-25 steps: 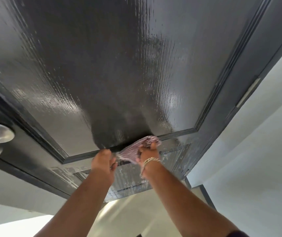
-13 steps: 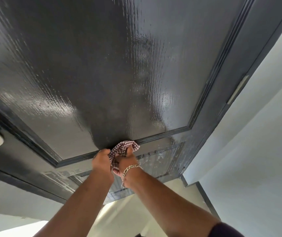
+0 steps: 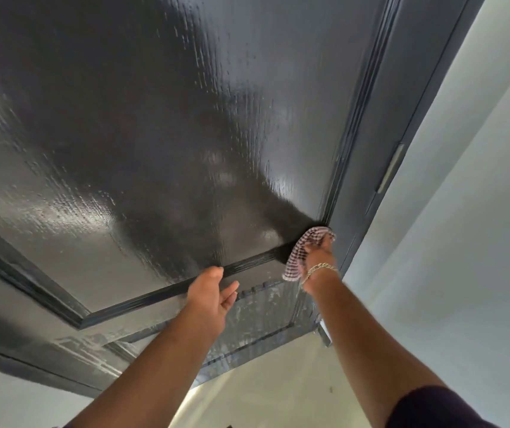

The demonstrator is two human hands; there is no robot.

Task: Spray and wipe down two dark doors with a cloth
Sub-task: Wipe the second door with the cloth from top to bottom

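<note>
Dark door (image 3: pixel 161 125) fills the view, panel glossy and streaked wet. Wiping step in hand, judged from the damp sheen. Left hand (image 3: pixel 208 293), toward 6 o'clock, rests on the panel's lower moulding, fingers relaxed, holding nothing. Right hand (image 3: pixel 317 256), about 4 o'clock, fingers curled round the checked cloth (image 3: pixel 298 253), pressing it into the panel's corner. Next move likely calls for drawing the cloth along the moulding groove with steady pressure.

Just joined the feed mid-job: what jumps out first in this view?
The glossy dark door fills most of the view, its big panel streaked with wet sheen. At the panel's lower right corner the right hand presses a checked cloth into the moulding. The left hand rests open against the moulding beside it.
</note>
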